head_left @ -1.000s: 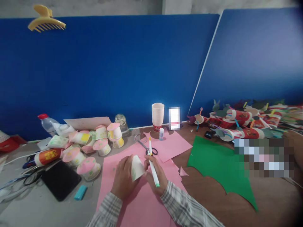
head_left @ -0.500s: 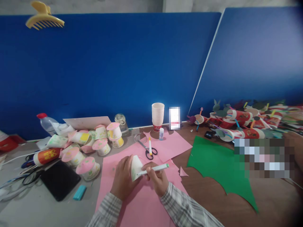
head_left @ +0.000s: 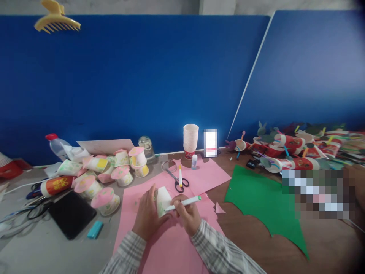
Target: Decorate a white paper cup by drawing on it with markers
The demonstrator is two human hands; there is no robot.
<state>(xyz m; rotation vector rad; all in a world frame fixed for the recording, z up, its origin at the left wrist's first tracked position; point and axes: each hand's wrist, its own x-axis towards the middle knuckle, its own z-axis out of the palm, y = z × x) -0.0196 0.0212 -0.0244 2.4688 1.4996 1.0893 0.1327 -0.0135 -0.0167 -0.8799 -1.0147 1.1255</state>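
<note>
My left hand (head_left: 147, 215) is wrapped round a white paper cup (head_left: 162, 198) that carries faint green marks on its side. In my right hand (head_left: 186, 217) is a white marker with a green end (head_left: 188, 201), its tip against or very close to the cup's wall. Both hands are over a large pink paper sheet (head_left: 171, 251). Just beyond them lie black-handled scissors (head_left: 179, 182) and a yellow-ended marker (head_left: 180, 177). A glue stick (head_left: 194, 162) stands behind, near a stack of white paper cups (head_left: 190, 139).
Left are several decorated cups with pink tops (head_left: 105, 201), a black tablet-like slab (head_left: 72, 215), a turquoise block (head_left: 95, 230) and a clear bottle (head_left: 57, 146). Right lie green cut paper (head_left: 265, 203) and red cup figures (head_left: 291, 144). A blue partition (head_left: 142, 76) stands behind.
My left fingers and the cup have shifted slightly, showing a little more of the cup's side. The marker has moved slightly left and down with my right hand. The whole view has shifted a little.
</note>
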